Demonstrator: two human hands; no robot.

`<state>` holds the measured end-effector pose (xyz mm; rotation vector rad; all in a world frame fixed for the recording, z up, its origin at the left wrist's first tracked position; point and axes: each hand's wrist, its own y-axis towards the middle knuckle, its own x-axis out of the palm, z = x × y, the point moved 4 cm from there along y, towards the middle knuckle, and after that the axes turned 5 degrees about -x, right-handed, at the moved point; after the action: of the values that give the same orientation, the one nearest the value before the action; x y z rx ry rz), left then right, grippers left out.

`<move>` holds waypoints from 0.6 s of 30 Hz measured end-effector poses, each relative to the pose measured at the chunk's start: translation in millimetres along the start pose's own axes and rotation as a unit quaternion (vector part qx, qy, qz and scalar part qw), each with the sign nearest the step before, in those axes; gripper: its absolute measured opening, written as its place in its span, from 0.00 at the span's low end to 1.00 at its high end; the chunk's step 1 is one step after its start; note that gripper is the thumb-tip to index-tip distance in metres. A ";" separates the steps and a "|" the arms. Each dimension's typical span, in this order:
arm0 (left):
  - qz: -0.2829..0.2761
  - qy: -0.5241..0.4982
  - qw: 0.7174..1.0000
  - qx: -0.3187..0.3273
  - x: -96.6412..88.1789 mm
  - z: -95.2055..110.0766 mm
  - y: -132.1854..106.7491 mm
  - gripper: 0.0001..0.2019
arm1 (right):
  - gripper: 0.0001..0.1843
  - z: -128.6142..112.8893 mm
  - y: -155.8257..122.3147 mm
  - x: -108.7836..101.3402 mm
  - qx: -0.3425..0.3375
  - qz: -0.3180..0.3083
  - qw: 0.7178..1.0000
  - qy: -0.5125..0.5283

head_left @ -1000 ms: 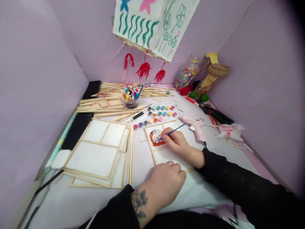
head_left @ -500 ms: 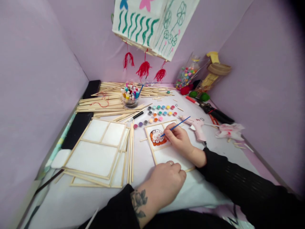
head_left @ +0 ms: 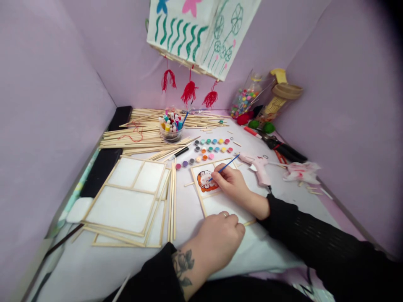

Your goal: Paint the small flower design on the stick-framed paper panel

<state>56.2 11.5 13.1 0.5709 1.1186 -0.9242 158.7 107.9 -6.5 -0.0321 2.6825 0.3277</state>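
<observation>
Framed panel [head_left: 220, 201] under both hands.

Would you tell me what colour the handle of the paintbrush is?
Blue; the paintbrush, held in the right hand, shows in the head view.

One cam only, head-worn, looks fwd and down over the counter [head_left: 189, 209] from close above. Both forearms enter from bottom edge. Far wall corner sits top centre; hanging lantern [head_left: 201, 33] cut off by top edge. No 2nd view.
</observation>
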 end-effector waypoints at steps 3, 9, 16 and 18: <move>0.000 0.002 1.000 0.002 -1.3 0.2 -0.1 0.05 | 0.09 1.7 -1.7 -2.2 -0.013 0.010 1.000 -0.006; 0.000 0.004 1.000 0.000 -2.0 0.2 -0.2 0.04 | 0.10 3.3 -1.7 -1.0 -0.017 -0.004 1.000 0.021; 0.029 0.007 1.000 0.005 -0.5 -0.1 -0.5 0.03 | 0.10 -0.8 -0.8 -1.3 -0.027 -0.013 0.999 0.022; 0.032 0.006 0.999 0.005 -0.3 0.0 -0.6 0.03 | 0.10 -0.5 -1.2 -1.2 -0.027 -0.018 0.999 0.020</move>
<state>55.6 11.3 13.5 0.6168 1.1011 -0.8724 159.6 106.7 -5.8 -0.1051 2.7076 0.3924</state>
